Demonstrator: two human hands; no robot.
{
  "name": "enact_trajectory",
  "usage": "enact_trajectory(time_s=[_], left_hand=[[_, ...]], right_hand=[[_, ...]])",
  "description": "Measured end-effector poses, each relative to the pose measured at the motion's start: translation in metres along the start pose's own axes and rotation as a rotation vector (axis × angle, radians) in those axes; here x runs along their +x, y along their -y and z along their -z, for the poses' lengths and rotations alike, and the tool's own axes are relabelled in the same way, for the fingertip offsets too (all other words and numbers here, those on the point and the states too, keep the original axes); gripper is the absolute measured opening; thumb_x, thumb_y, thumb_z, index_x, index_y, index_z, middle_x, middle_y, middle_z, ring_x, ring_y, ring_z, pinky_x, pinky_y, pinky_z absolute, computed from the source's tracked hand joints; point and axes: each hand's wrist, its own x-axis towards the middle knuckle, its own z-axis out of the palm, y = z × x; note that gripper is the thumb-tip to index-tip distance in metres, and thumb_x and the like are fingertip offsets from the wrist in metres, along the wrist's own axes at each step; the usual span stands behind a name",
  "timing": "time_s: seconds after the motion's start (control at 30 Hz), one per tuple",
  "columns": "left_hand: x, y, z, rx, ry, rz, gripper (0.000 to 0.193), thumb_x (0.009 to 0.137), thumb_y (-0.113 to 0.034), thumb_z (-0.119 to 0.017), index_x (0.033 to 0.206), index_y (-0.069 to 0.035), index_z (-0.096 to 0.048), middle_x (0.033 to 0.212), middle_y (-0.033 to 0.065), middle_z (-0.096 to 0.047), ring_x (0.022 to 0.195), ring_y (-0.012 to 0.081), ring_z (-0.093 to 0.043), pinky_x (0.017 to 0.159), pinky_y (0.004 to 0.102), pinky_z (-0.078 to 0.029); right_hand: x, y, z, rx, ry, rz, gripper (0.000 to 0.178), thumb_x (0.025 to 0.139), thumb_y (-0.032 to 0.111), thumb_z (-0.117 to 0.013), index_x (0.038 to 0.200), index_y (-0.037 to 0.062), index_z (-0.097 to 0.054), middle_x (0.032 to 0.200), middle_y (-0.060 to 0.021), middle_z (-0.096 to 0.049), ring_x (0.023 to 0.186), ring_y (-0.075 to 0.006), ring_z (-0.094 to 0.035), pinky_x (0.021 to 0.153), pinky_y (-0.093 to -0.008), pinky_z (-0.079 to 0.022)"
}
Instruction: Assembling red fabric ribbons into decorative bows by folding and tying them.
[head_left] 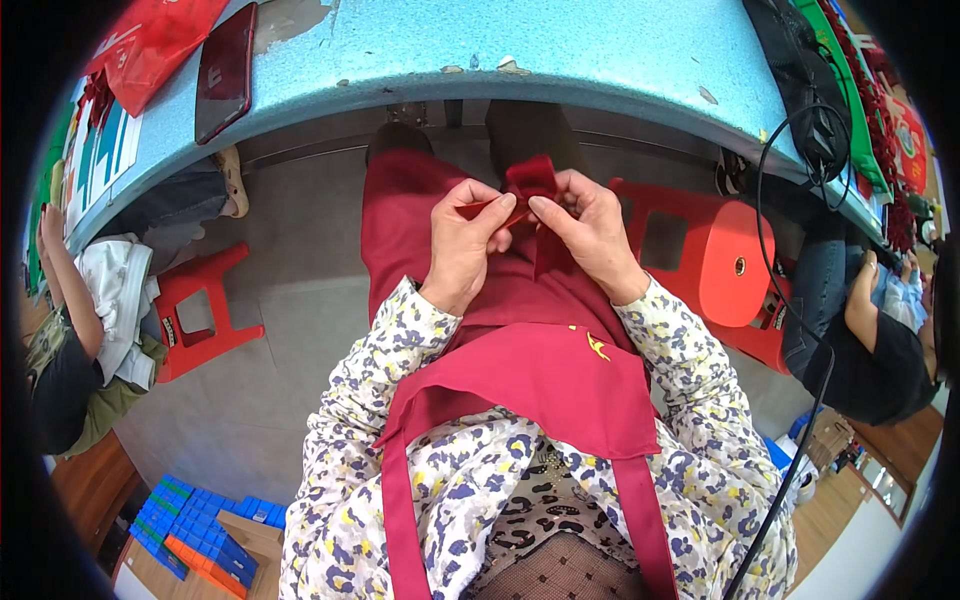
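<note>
At upper centre, left hand [462, 240] and right hand [592, 225] pinch red ribbon [533, 177], probably light, soft, slippery; best gripped at folds.

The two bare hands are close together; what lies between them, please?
In the head view, a red ribbon lies between the left hand and the right hand, pinched by both.

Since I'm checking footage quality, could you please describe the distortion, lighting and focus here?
Head view: the blue table bows with fisheye distortion, corners black; head view: light looks bright, fairly even; head view: red ribbon, left hand and right hand look reasonably sharp.
</note>
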Motion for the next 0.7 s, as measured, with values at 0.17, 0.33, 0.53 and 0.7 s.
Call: enact_trajectory(time_s=[0.17,0.33,0.53,0.7], left_hand=[[0.0,0.015,0.007,-0.13,-0.06,0.066,0.008,0.091,-0.012,-0.061,0.089,-0.004,-0.059,0.069,0.0007,-0.058,0.05,0.0042,-0.047,0.046,0.0249,-0.044],[0.009,0.009,0.016,0.149,-0.058,0.0,0.011,0.09,-0.012,-0.061,0.094,-0.002,-0.06,0.069,-0.0001,-0.058,0.052,0.0063,-0.048,0.05,0.0252,-0.045],[0.021,0.001,-0.001,0.918,-0.064,-0.656,0.014,0.088,-0.011,-0.062,0.095,0.001,-0.062,0.069,-0.0023,-0.058,0.058,0.0059,-0.05,0.055,0.0222,-0.043],[0.021,-0.004,0.006,0.598,0.152,-0.006,0.013,0.086,-0.011,-0.064,0.092,0.001,-0.064,0.073,-0.0015,-0.06,0.064,0.0046,-0.053,0.057,0.0206,-0.043]], right_hand=[[0.011,-0.01,0.012,-0.433,-0.067,0.041,0.013,0.088,0.011,-0.063,0.095,0.0,-0.061,0.082,-0.0024,-0.064,0.073,-0.0062,-0.059,0.065,-0.02,-0.045],[0.011,-0.005,0.019,-0.122,-0.003,-0.046,0.011,0.088,0.011,-0.064,0.094,0.0013,-0.062,0.081,-0.0004,-0.063,0.072,-0.0039,-0.056,0.065,-0.0191,-0.044],[0.012,-0.002,0.025,-0.112,-0.005,-0.072,0.014,0.086,0.014,-0.066,0.091,0.0014,-0.063,0.08,0.001,-0.061,0.068,-0.002,-0.051,0.06,-0.0184,-0.04],[0.012,-0.004,0.022,-0.156,0.03,-0.093,0.013,0.087,0.013,-0.066,0.092,0.0021,-0.063,0.082,0.0026,-0.06,0.071,-0.0015,-0.05,0.063,-0.0182,-0.041]])
